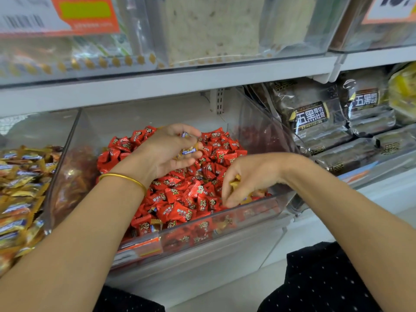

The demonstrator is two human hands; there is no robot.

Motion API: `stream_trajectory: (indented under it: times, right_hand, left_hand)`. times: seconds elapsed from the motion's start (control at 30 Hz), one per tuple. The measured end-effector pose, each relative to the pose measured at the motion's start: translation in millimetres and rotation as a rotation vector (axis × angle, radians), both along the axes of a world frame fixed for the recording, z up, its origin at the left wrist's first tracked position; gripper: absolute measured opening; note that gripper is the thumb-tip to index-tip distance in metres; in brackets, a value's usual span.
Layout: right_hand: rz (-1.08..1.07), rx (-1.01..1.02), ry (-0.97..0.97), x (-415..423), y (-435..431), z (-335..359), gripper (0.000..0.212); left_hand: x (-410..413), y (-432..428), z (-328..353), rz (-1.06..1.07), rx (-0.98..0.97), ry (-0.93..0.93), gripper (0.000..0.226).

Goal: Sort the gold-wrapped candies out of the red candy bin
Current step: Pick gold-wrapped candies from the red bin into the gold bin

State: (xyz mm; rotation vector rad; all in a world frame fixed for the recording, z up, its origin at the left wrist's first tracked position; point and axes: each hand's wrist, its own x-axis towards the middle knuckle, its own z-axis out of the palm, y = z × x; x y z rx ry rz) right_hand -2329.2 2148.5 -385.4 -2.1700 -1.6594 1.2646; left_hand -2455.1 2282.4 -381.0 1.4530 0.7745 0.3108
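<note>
A clear plastic bin (pixel 225 230) on the lower shelf holds a heap of red-wrapped candies (pixel 180 199). My left hand (pixel 166 152), with a gold bangle on its wrist, hovers over the back of the heap and holds several gold-wrapped candies (pixel 189 150) in its curled fingers. My right hand (pixel 247 176) reaches down at the bin's front right corner, and its fingers pinch a gold-wrapped candy (pixel 235 183). Another gold-wrapped candy (pixel 156 224) lies among the red ones near the front wall.
The neighbouring bin (pixel 22 188) on the left is full of gold-wrapped candies. Dark bread packages (pixel 315 122) are stacked on the right. A white shelf edge (pixel 157 86) runs above the bins, with more clear bins on it.
</note>
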Motion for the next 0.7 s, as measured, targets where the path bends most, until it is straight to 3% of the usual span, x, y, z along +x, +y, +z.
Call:
stream_trajectory:
  times: [0.13,0.33,0.4,0.47,0.57,0.7]
  right_hand:
    - [0.13,-0.083,-0.094,-20,14,-20,0.022]
    - [0.15,-0.075,-0.136,-20,16,-20,0.008]
    - [-0.004,-0.019,-0.078,-10,10,-13,0.004]
    - [-0.222,0.097,-0.014,3,5,-4,0.006]
    - [-0.484,0.214,0.04,13,1,1,0.013]
    - [-0.649,0.328,0.164,13,2,2,0.026]
  left_hand:
    - [4,-1,-7,-0.049,0.213,0.074,0.002]
    - [4,2,-11,-0.065,0.324,0.105,0.005]
    - [5,4,-12,-0.118,0.462,0.123,0.011]
    - [6,6,-17,-0.232,0.772,0.222,0.011]
    - [11,6,-28,-0.457,1.19,0.551,0.01]
    - [21,5,-36,-0.599,1.348,0.766,0.021]
